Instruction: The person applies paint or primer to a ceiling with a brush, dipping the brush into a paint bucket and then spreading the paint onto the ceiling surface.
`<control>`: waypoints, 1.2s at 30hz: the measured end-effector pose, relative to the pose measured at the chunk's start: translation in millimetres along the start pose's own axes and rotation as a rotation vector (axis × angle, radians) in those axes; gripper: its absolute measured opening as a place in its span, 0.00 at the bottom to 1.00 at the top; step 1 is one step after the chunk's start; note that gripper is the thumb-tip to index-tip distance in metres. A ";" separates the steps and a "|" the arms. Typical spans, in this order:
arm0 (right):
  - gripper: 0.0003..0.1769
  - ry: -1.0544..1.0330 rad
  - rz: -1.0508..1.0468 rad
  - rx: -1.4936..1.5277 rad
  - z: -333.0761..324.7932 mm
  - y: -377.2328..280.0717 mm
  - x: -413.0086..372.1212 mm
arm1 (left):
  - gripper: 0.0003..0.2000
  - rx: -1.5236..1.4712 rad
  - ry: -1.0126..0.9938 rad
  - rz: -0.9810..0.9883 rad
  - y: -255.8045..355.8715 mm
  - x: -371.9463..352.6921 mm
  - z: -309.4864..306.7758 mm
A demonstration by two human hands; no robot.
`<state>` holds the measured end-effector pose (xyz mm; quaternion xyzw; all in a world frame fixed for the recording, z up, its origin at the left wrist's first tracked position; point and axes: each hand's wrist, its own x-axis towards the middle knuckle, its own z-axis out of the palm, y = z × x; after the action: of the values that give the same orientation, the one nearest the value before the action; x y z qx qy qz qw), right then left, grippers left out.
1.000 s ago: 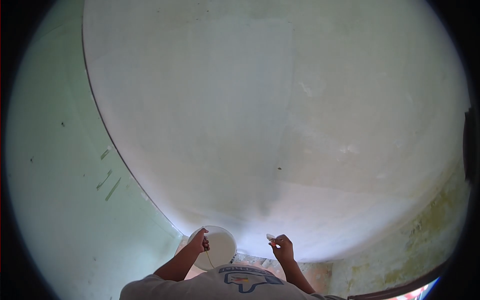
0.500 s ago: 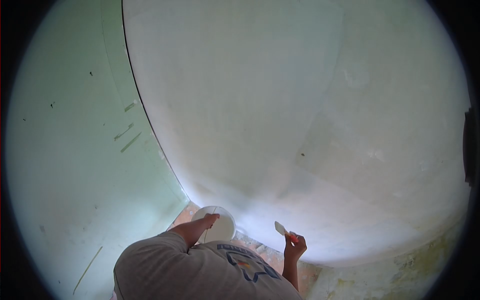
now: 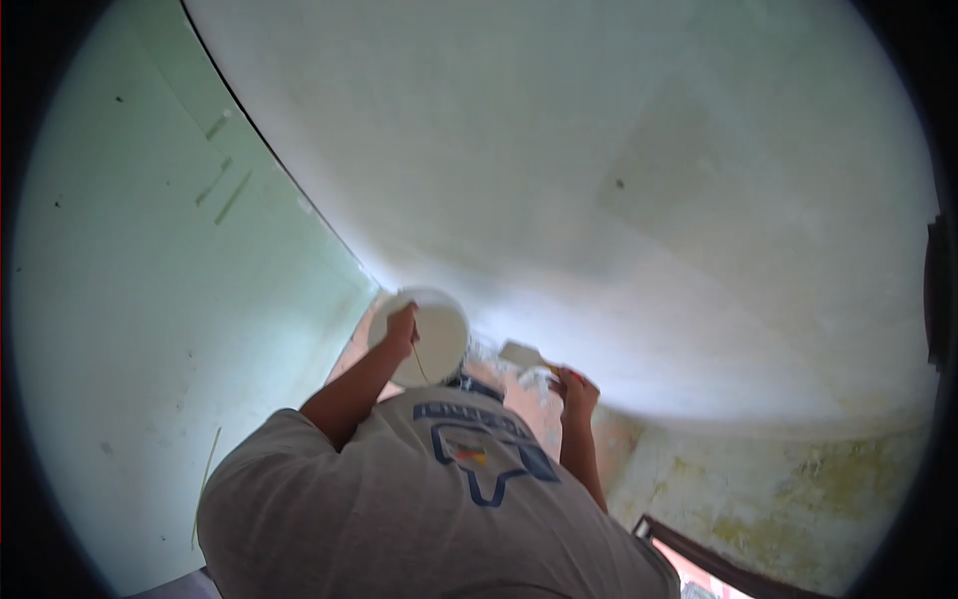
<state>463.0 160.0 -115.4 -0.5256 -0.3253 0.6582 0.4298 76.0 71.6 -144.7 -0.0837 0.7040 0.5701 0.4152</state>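
My left hand (image 3: 404, 324) is closed on the thin wire handle of a round bucket (image 3: 376, 329). Pale, whitish paint (image 3: 436, 339) fills the part of the bucket that shows. To the right, my right hand (image 3: 575, 388) grips a paintbrush (image 3: 522, 353) with a broad, pale, flat head and some red on its handle. The brush head points left towards the bucket, apart from its rim. Both hands are in front of my grey shirt (image 3: 339, 499).
A large whitish wall (image 3: 449, 150) rises ahead and meets a green wall (image 3: 130, 299) at a corner on the left. Reddish floor (image 3: 349, 357) shows around the bucket. Yellowish stains (image 3: 848, 479) mark the lower right wall. A dark-framed opening (image 3: 699, 559) is at bottom right.
The camera view has tilted, so bucket and hands appear higher. The paintbrush has moved left, nearer the bucket, and its head has turned to point left.
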 end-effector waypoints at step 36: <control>0.06 -0.935 -0.604 -1.334 203.3 28.8 26.1 | 0.10 -0.209 -0.584 -0.131 117.3 -148.6 14.3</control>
<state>257.1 176.4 -103.5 -0.2347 -0.9121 0.3361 0.0105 108.9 70.6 42.2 -0.0039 0.4859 0.6113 0.6247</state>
